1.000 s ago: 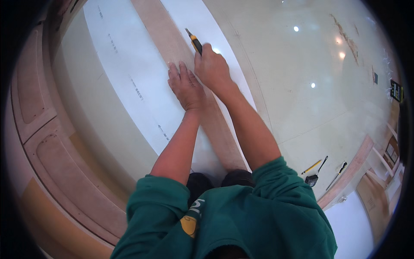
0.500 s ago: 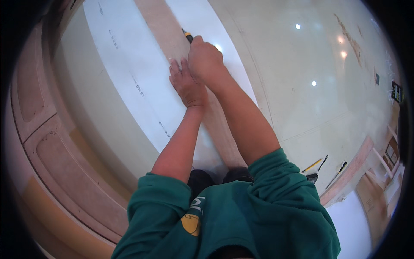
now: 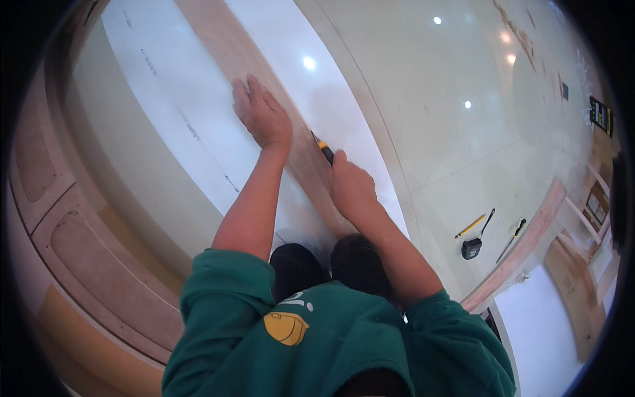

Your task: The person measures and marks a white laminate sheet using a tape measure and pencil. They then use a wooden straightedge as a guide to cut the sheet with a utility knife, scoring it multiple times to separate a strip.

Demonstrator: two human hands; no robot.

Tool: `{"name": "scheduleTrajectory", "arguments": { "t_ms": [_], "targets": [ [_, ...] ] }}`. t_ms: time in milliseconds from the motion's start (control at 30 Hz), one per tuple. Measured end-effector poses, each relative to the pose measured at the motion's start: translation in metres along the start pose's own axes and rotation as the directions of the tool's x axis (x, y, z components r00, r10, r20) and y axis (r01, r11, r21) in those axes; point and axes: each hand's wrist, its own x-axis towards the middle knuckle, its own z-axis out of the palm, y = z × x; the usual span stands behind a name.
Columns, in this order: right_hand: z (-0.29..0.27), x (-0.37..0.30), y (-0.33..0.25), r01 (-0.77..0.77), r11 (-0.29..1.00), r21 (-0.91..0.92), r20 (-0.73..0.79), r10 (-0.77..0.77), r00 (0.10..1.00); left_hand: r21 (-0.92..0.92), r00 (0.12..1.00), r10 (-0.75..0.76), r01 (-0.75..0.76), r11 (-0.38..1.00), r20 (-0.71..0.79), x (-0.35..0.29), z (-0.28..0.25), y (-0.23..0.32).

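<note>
A long, thin wooden strip (image 3: pixel 218 36) lies lengthwise on a white sheet (image 3: pixel 278 26) with printed marks. My left hand (image 3: pixel 264 119) presses on the strip, its fingers open and laid over the wood. Nearer to me, my right hand (image 3: pixel 354 187) is closed around the handle of a yellow-and-black utility knife (image 3: pixel 323 149). The knife's tip points away from me and rests at the strip's right edge, against the white sheet. My knees (image 3: pixel 301 264) are at the near end of the strip.
On the pale floor (image 3: pixel 423 132) to the right are a yellow pencil (image 3: pixel 469 226), a black tape measure (image 3: pixel 471 249) and a screwdriver-like tool (image 3: pixel 512 238). A wooden frame (image 3: pixel 522 245) stands beyond them. Brown panelled furniture (image 3: pixel 99 271) runs along the left.
My right hand has drawn the knife toward me along the strip's right edge. The left hand, earlier beside it, now rests farther up the strip, apart from the right.
</note>
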Motion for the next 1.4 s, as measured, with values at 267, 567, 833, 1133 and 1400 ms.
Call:
{"name": "scheduleTrajectory", "arguments": {
  "t_ms": [267, 567, 833, 1133, 1400],
  "targets": [
    [-0.051, -0.016, -0.001, -0.044, 0.978, 0.204, -0.072, 0.060, 0.996, 0.009, 0.998, -0.062, 0.062, 0.998, 0.024, 0.001, -0.005, -0.001],
    [-0.093, 0.235, -0.074, 0.408, 0.913, -0.019, -0.732, -0.291, 0.616, 0.002, 0.999, -0.037, 0.037, 0.999, -0.006, 0.001, 0.002, 0.004],
    [-0.123, 0.256, -0.092, 0.415, 0.907, 0.070, -0.675, -0.264, 0.689, 0.033, 1.000, -0.031, 0.031, 0.999, -0.001, 0.001, 0.000, 0.007],
    [-0.159, 0.211, -0.061, 0.577, 0.636, 0.512, -0.466, -0.359, 0.809, 0.014, 0.999, -0.032, 0.032, 0.999, -0.003, 0.000, -0.006, 0.003],
    [-0.142, 0.211, -0.056, 0.640, 0.629, 0.441, -0.673, -0.241, 0.699, 0.002, 0.999, -0.052, 0.052, 0.999, 0.014, 0.002, -0.003, 0.003]
  ]
}}
